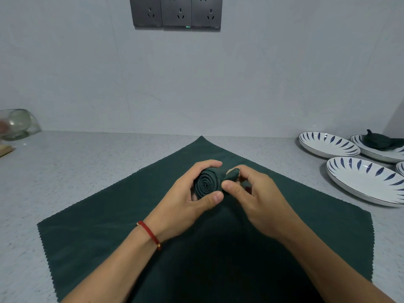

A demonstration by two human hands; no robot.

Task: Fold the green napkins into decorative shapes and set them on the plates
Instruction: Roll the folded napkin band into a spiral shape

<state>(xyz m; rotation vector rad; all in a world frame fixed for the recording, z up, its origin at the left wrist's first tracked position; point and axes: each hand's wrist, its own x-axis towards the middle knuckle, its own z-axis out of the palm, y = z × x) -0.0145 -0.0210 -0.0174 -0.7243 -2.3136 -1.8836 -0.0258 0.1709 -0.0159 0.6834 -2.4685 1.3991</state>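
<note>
A dark green napkin rolled into a tight spiral, like a rose (206, 183), is held above the middle of the counter. My left hand (188, 197) curls round the roll from the left, thumb in front. My right hand (251, 193) pinches the roll's loose tail end at its right side. Under both hands a flat green napkin (109, 224) lies spread as a diamond. Several white plates with blue leaf marks stand at the right: a near one (367, 182), a far one (328, 144), and one (393, 157) carrying a folded green napkin (380, 141).
A grey speckled counter (65, 167) runs to a grey wall with a row of dark sockets (176, 13). A tipped glass bowl (18, 123) and a wooden piece (5, 150) sit at the far left. A fourth plate's edge (400, 168) shows at the right border.
</note>
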